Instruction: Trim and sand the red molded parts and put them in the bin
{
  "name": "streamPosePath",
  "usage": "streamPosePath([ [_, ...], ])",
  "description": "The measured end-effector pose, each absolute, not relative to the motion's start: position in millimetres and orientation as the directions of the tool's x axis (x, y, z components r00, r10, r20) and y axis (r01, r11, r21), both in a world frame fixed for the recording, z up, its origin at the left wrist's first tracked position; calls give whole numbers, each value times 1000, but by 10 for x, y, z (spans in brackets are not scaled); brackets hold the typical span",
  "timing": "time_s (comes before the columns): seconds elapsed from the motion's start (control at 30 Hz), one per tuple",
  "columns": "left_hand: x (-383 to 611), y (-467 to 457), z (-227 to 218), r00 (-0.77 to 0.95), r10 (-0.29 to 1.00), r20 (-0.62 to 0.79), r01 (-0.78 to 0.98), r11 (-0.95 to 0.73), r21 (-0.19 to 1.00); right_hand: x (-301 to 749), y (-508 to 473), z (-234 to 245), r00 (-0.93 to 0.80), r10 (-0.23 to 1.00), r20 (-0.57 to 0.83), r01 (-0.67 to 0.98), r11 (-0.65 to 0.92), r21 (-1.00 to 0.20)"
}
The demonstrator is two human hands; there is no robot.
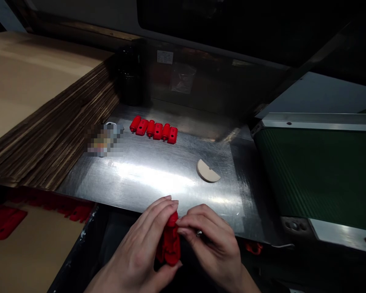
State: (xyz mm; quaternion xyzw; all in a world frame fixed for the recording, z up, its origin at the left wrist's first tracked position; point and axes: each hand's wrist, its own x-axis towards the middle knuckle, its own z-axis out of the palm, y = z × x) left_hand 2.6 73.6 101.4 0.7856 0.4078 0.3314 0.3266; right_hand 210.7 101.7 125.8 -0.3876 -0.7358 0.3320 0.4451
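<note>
Right, at the near edge of the worktop point(146, 175), the left hand point(140, 252) is wrapped closed around a red plastic piece point(170, 242), held upright. The right hand point(210, 240) pinches narrowly at its top. It looks like a fitting step, calling for a steady grip. Further right lies a beige half-disc point(207, 171).
</note>
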Motion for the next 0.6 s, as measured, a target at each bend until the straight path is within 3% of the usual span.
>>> streamPosePath([
  [0.1, 35, 729, 1022, 455, 853, 258, 440, -466, 768, 2150, 1034, 1299, -348, 868, 353, 285, 457, -842],
  [0.33, 70, 752, 1045, 480, 823, 304, 460, -531, 712, 2228, 1058, 1406, -321, 945, 63, 350, 181, -919],
  [0.5, 92, 764, 1008, 515, 787, 340, 514, -601, 612, 2221, 1032, 1411, -305, 948, 92, 435, 224, -872],
  [0.6, 88, 756, 1048, 517, 789, 332, 494, -591, 637, 2286, 1055, 1435, -371, 924, 95, 412, 255, -875],
])
